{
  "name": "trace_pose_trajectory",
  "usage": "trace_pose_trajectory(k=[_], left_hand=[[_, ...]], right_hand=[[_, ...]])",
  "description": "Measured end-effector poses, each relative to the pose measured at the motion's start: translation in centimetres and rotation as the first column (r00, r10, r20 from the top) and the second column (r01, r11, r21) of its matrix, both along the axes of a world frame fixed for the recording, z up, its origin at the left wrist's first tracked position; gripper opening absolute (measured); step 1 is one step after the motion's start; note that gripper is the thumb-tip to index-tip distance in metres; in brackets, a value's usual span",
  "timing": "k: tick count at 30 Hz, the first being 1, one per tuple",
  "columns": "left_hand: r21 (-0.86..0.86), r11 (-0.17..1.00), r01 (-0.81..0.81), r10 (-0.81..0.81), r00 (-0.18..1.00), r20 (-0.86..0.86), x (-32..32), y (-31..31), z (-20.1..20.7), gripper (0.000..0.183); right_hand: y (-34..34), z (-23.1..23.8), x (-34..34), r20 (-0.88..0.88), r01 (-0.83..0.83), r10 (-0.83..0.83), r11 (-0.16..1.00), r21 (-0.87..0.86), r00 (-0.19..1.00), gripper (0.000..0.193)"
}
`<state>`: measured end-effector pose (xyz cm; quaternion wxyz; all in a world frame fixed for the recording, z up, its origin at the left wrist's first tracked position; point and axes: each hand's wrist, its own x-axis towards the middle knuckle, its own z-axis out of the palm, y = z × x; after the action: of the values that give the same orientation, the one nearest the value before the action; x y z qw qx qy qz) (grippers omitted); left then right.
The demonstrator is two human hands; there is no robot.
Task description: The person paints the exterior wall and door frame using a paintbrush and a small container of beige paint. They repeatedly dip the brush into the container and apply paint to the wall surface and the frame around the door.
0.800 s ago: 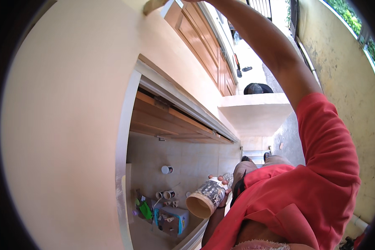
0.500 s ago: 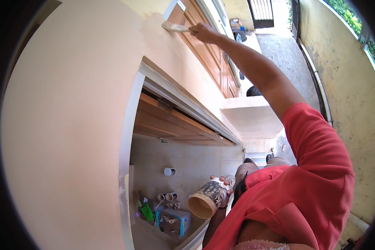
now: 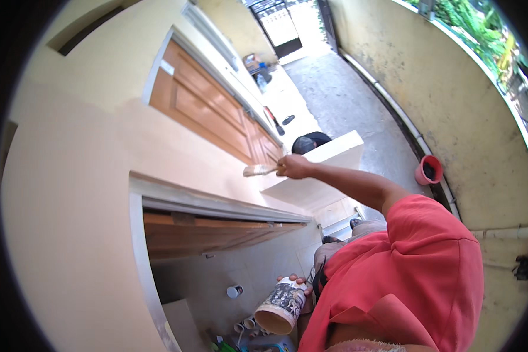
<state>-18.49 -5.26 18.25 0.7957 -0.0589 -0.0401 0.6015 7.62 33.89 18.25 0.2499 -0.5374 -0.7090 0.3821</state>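
Nearest you, your left hand [image 3: 301,283] has its fingers curled round the tub [image 3: 283,302], mouth tipped toward you. Farther out, well apart from it, your right hand [image 3: 295,167] has its grip wrapped round the brush [image 3: 259,170]: long axis sideways, bristles left of your grip, toward the wall [image 3: 88,176], past the door frame's [image 3: 138,234] top edge. Touching? Can't tell.

Matt, glossy and rough around you

Your loose red cloth shirt [image 3: 405,258] looks matt. Your flat, pale-bristled paintbrush [image 3: 259,171] looks fibrous, and your cylindrical dark-patterned tub [image 3: 284,304] looks like smooth plastic. The orange-brown panelled wooden door [image 3: 208,97] is glossy. The broad peach-painted wall [image 3: 82,193] is smooth, while the yellowish curving boundary wall [image 3: 440,105] (blotchy with stains) looks rough.
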Motion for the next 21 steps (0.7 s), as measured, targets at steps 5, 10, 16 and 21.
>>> trace_pose_trajectory(k=[5,10,16,21], left_hand=[[0.033,0.979,0.203,-0.205,0.976,0.078,0.1,2.1,2.3,0.046],[-0.012,0.942,0.336,-0.332,0.936,0.115,2.1,5.7,3.1,0.046],[-0.060,0.934,0.352,-0.346,0.934,0.090,5.9,9.3,3.8,0.046],[-0.096,0.911,0.402,-0.399,0.916,0.042,7.7,11.0,5.0,0.047]], right_hand=[[-14.7,-3.5,4.0,-0.187,0.035,-0.084,0.968,-0.250,0.979,0.035],[-23.5,-2.8,9.5,-0.103,0.121,-0.168,0.926,-0.357,0.980,0.040],[-27.3,-4.7,12.9,-0.061,0.319,-0.367,0.870,-0.376,0.928,0.046],[-28.6,-4.0,13.3,-0.085,0.441,-0.503,0.817,-0.370,0.860,0.048]])
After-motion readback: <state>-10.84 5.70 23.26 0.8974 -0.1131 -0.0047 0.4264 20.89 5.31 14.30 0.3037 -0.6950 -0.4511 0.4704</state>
